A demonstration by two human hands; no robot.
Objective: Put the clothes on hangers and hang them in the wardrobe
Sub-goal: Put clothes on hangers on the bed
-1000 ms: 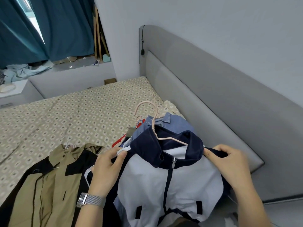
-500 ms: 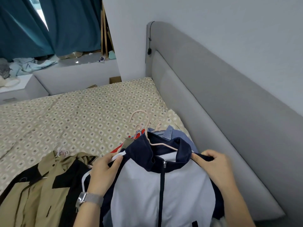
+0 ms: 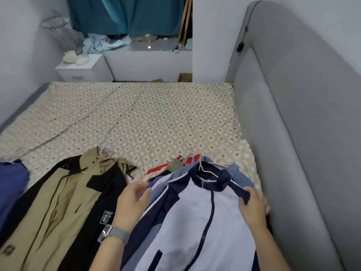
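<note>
A navy and pale-blue zip jacket (image 3: 195, 218) lies on top of a pile of clothes at the near right of the bed, with a pink hanger (image 3: 205, 169) in its collar. My right hand (image 3: 252, 206) pinches the jacket's right shoulder between thumb and fingers. My left hand (image 3: 130, 204), a watch on its wrist, hovers at the jacket's left shoulder with fingers loose and blurred, holding nothing. A blue denim garment (image 3: 236, 173) and a red one (image 3: 162, 169) lie under the jacket.
A khaki and black jacket (image 3: 64, 204) on a hanger lies at the left, and a dark blue garment (image 3: 9, 186) at the far left. The patterned bedsheet (image 3: 136, 118) stretches ahead. A grey headboard (image 3: 293, 133) runs along the right. A white nightstand (image 3: 82, 69) stands beyond.
The jacket has been lowered onto the pile. My left hand has let go of its left shoulder. The view swung left, showing more of the bed and the nightstand.
</note>
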